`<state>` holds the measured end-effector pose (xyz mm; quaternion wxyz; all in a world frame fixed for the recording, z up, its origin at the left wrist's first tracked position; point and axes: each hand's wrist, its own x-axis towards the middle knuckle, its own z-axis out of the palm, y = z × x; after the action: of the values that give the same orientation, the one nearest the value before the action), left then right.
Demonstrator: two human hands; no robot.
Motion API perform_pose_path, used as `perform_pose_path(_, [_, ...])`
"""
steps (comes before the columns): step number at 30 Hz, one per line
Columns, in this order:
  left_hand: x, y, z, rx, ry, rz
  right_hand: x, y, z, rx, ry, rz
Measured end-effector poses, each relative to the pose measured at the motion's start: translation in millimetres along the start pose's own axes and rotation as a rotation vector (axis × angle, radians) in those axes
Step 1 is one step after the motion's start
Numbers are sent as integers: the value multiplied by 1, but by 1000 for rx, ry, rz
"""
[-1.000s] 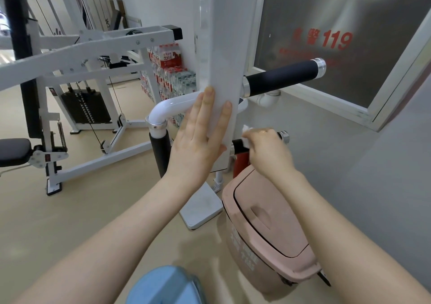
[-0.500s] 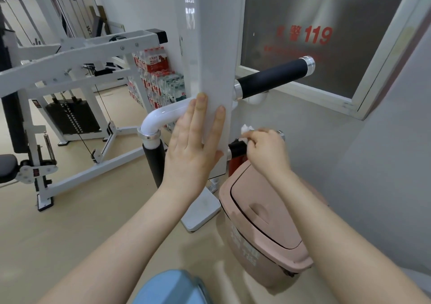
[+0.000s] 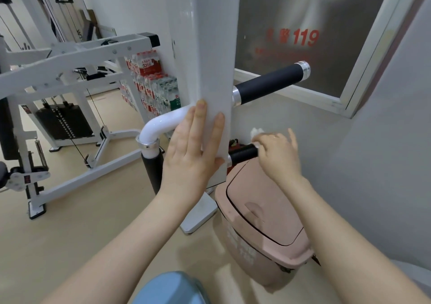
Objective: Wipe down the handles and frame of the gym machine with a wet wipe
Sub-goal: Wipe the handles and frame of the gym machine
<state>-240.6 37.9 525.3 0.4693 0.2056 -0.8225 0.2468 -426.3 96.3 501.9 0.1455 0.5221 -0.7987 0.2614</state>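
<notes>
A white upright frame post point(image 3: 210, 47) of the gym machine stands in front of me. My left hand point(image 3: 191, 149) lies flat against its lower face, fingers spread. A long black handle point(image 3: 268, 87) with a chrome cap sticks out to the right, and a short lower black handle point(image 3: 242, 155) juts out beneath it. My right hand point(image 3: 277, 154) is closed around the outer end of that lower handle with a white wet wipe point(image 3: 256, 133) bunched under the fingers. A white curved tube point(image 3: 161, 124) leads left down to another black grip point(image 3: 152, 170).
A pink lidded bin point(image 3: 263, 219) stands on the floor right below the lower handle. The post's white foot plate point(image 3: 198, 215) rests beside it. Another white weight machine point(image 3: 70, 75) fills the left. Packs of water bottles point(image 3: 154, 84) are stacked behind. A grey wall and window lie to the right.
My right hand with the wipe has slid outward along the lower handle, baring more of the black grip. The left hand stays pressed on the post.
</notes>
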Motion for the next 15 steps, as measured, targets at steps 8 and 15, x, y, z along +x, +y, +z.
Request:
perform_pose_path(8, [1,-4,9,20,-19,-12,-19,-33,21,499,200,20])
perform_pose_path(15, [3,-8,11,34,-41,-18,-18,-19,24,443,207,190])
